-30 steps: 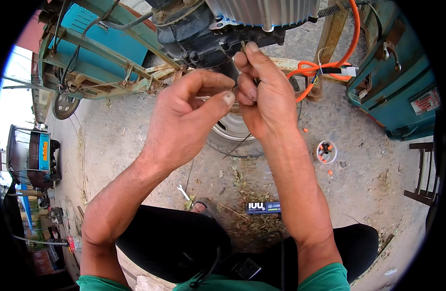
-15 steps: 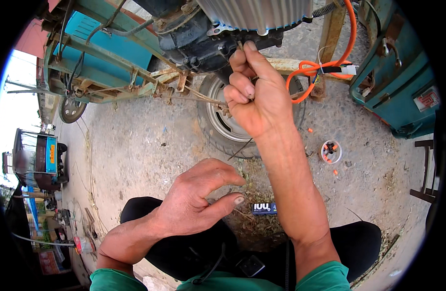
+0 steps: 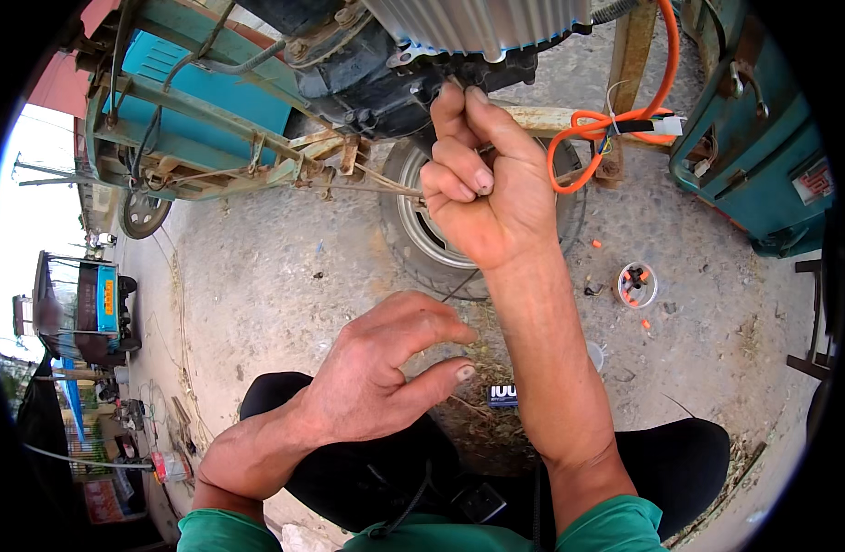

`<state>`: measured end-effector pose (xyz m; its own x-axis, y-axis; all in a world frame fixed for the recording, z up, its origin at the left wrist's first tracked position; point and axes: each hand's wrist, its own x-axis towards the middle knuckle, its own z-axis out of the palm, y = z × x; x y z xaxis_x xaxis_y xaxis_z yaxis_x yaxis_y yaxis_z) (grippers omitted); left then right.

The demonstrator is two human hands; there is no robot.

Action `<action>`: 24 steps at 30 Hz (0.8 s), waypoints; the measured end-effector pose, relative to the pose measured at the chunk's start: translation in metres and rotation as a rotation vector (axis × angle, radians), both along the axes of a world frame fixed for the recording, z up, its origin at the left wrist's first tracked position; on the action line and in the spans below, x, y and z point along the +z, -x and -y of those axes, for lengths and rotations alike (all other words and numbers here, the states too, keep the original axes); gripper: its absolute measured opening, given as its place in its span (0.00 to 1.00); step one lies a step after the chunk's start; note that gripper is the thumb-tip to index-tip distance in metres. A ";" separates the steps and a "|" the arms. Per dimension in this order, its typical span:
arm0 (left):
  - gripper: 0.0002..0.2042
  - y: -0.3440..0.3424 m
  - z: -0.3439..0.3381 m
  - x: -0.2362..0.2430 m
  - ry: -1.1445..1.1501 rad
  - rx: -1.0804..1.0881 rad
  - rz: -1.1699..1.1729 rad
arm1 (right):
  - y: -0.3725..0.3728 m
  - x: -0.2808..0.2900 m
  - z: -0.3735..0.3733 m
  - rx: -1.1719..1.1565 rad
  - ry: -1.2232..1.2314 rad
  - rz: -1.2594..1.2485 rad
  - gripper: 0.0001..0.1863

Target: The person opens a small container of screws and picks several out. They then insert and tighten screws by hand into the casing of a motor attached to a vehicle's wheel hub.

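My right hand (image 3: 491, 179) reaches up to the underside of a black casing (image 3: 349, 97). Its thumb and forefinger are drawn together at the casing's lower edge, and the other fingers are curled. Whatever small piece sits at the fingertips cannot be made out. Directly above is a silver finned motor housing (image 3: 478, 23). My left hand (image 3: 376, 368) hangs over my lap, thumb and fingers apart, touching nothing. A spare-looking wheel with a tyre (image 3: 413, 221) is partly hidden behind my right hand.
An orange cable (image 3: 588, 124) loops right of my right hand, with a white connector (image 3: 666, 126). Orange and black bits lie in a clear tub (image 3: 636, 285) on the ground. A blue box (image 3: 502, 396) is partly behind my right forearm. Rusty green frame (image 3: 202, 110) and teal panel (image 3: 763, 147) flank the work.
My right hand stays at the casing, with its thumb and forefinger shifted slightly. A small brassy piece seen at the fingertips earlier is hidden now. The view has moved a little.
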<state>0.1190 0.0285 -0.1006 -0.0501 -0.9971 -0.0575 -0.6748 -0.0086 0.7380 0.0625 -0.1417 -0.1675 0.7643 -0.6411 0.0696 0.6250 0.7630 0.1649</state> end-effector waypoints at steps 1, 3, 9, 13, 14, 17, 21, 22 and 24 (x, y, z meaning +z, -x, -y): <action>0.11 0.000 0.000 -0.001 0.004 -0.001 0.006 | -0.002 -0.003 0.001 0.034 0.015 0.037 0.06; 0.11 -0.001 0.001 -0.002 0.011 -0.001 0.022 | -0.003 -0.005 0.003 0.072 0.021 0.067 0.07; 0.11 -0.002 0.005 -0.006 0.012 0.008 0.043 | -0.010 -0.003 0.007 0.087 0.018 0.049 0.12; 0.11 -0.003 0.006 -0.007 -0.007 0.021 0.045 | -0.015 0.000 0.002 0.007 0.027 -0.063 0.14; 0.11 -0.003 0.005 -0.007 -0.011 0.027 0.044 | -0.017 0.001 0.000 -0.029 0.043 -0.112 0.14; 0.11 -0.003 0.006 -0.008 -0.018 0.031 0.047 | -0.018 0.005 -0.004 -0.172 0.115 -0.261 0.16; 0.11 -0.005 0.008 -0.010 -0.020 0.033 0.052 | -0.020 0.007 -0.006 -0.264 0.153 -0.288 0.16; 0.11 -0.005 0.008 -0.011 -0.022 0.035 0.048 | -0.022 0.007 -0.007 -0.281 0.169 -0.282 0.16; 0.11 -0.008 0.008 -0.012 -0.034 0.039 0.052 | -0.024 0.007 -0.009 -0.294 0.176 -0.273 0.16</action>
<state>0.1267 0.0200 -0.1122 -0.0076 -0.9957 -0.0928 -0.7110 -0.0599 0.7006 0.0860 -0.1329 -0.1609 0.5563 -0.8308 0.0183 0.8227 0.5475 -0.1531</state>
